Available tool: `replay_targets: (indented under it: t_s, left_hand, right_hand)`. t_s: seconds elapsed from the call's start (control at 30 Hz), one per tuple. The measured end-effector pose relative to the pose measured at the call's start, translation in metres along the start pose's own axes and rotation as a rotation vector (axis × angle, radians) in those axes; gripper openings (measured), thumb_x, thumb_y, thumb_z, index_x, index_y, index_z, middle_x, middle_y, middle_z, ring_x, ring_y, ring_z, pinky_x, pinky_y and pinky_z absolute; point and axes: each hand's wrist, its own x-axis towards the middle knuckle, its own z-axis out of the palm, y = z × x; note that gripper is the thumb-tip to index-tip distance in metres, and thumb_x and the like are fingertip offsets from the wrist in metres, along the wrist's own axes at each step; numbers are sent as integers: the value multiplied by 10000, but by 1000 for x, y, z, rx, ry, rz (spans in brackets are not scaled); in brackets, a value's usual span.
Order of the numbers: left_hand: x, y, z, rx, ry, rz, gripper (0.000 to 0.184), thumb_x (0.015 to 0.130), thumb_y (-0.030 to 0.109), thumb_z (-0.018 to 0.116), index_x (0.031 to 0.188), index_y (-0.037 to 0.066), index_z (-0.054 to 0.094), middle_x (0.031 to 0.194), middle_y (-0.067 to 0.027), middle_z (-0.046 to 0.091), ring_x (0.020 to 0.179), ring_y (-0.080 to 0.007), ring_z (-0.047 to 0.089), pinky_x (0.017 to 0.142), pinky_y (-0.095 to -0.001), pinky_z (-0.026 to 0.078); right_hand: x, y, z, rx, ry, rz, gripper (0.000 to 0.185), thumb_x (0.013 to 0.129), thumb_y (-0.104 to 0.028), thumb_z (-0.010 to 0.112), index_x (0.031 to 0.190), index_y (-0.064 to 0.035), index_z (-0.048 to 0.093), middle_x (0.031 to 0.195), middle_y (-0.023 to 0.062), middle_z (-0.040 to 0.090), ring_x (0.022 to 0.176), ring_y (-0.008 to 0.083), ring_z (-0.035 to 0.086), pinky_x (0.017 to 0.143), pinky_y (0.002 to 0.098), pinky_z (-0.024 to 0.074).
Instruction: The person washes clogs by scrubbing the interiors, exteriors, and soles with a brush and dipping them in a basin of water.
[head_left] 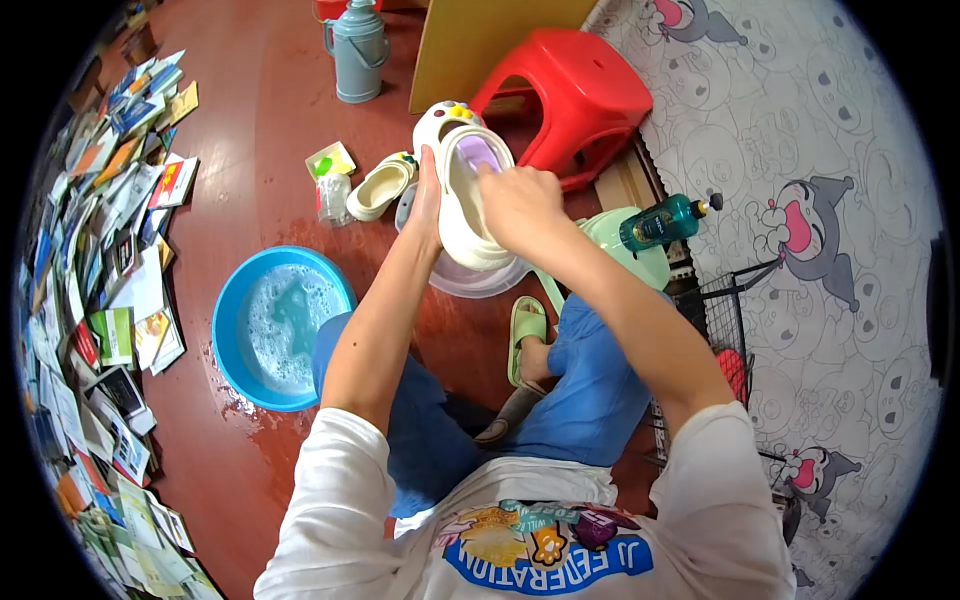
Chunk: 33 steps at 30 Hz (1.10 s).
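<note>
A white clog [462, 235] with small colourful charms on its toe is held up in front of me, its opening towards me. My left hand [427, 205] grips it along the left side. My right hand [522, 205] is closed, with its fingers reaching into the clog. By those fingertips, inside the shoe, shows a light purple thing [477, 152]; my hand hides part of it, and I cannot make out its kind. Below the clog is a pale, see-through basin [478, 283], mostly covered. A second white clog [380, 190] lies on the floor to the left.
A blue basin [228, 365] of foamy water stands at left, near spread-out books [110, 340]. At right are a red stool [590, 75], a dark green pump bottle [660, 224] on a pale green surface, and a wire basket [722, 310]. A thermos flask [358, 55] stands farther back.
</note>
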Motion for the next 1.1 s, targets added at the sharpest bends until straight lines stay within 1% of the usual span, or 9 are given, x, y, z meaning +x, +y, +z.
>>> replay_targets:
  t_s: [0.07,0.1,0.23,0.37,0.4,0.67,0.77,0.9,1.1]
  left_hand:
    - [-3,13,-12,-15,22,-58,773,945,708,248,1447,140,399,1390,-127,506,1240,-296,525,1082,-462,405]
    - [1,-17,6,-54,19,-24,770,950,704,229,1443,138,403,1379,-140,512,1235,-297,530,1073,-464,417]
    - [1,12,-9,-34,34,-8,763,963,687,197,1424,122,423,1347,-140,538,1218,-301,544,1046,-457,446]
    - [7,-1,-2,-33,11,-19,759,968,679,194,1403,113,449,1323,-132,560,1198,-300,560,1017,-445,476]
    - [6,-4,-1,-13,39,-32,772,958,693,205,1448,126,388,1385,-129,508,1245,-295,523,1090,-446,404]
    - [4,18,0,-3,177,67,774,961,690,179,1403,113,445,1315,-142,558,1183,-311,566,1026,-465,464]
    - [8,10,-8,-11,94,23,781,956,699,187,1403,112,444,1316,-143,555,1182,-308,568,1024,-467,464]
    - [2,6,3,31,116,74,782,957,697,171,1408,116,436,1319,-146,552,1182,-305,568,1026,-461,466]
    - [-4,22,3,44,132,98,793,953,703,153,1409,119,435,1315,-149,553,1184,-313,564,1025,-461,468]
  right_hand:
    - [11,-13,12,89,150,-18,437,839,-106,546,1275,-104,580,840,201,701,832,378,694,707,502,520]
    - [-10,14,9,42,115,-13,437,839,-106,546,1275,-104,580,840,201,701,832,378,694,707,502,520]
    - [-62,16,-9,150,120,-115,379,825,-81,536,1197,-90,607,814,206,690,800,385,687,687,507,508]
    - [-36,29,13,112,228,-74,331,822,-81,536,1145,-77,609,778,208,681,759,382,686,672,506,507]
    - [-22,23,16,120,191,-50,362,826,-86,539,1184,-79,597,762,207,678,748,383,685,666,507,507]
    - [-70,14,8,75,204,-91,461,840,-91,543,1301,-104,558,776,187,682,723,370,683,620,468,519]
    - [-38,17,28,53,300,-94,454,836,-86,544,1289,-72,560,766,189,682,722,346,690,615,452,521]
    - [-2,5,33,169,264,-46,443,839,-81,543,1281,-60,571,740,189,673,731,344,689,633,473,521]
    - [-64,22,7,138,221,-132,455,854,-88,537,1308,-98,569,764,214,673,759,372,679,671,516,511]
